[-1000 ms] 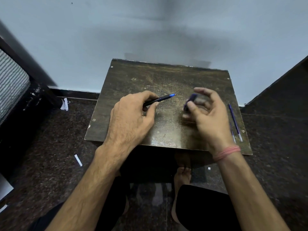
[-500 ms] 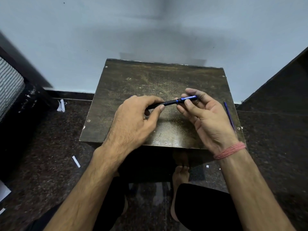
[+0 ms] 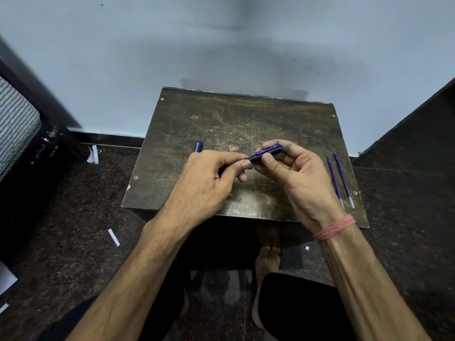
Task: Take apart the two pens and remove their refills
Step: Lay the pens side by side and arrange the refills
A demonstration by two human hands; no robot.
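Cap back on the pen (image 3: 264,154), pinched now between left hand (image 3: 209,183) and right hand (image 3: 293,173); refills (image 3: 341,179) out, far right.

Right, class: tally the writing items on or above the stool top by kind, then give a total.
Pens in the hands: 1
Pen pieces lying behind the left hand: 1
Loose refills at the right edge: 2
Total: 4

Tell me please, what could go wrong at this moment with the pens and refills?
1. The two refills lie close to the table's right edge; a nudge from the right hand or its wrist could roll them off.
2. Both hands pinch the pen over the table; a small part could slip free and drop to the dark speckled floor, where it is hard to find.
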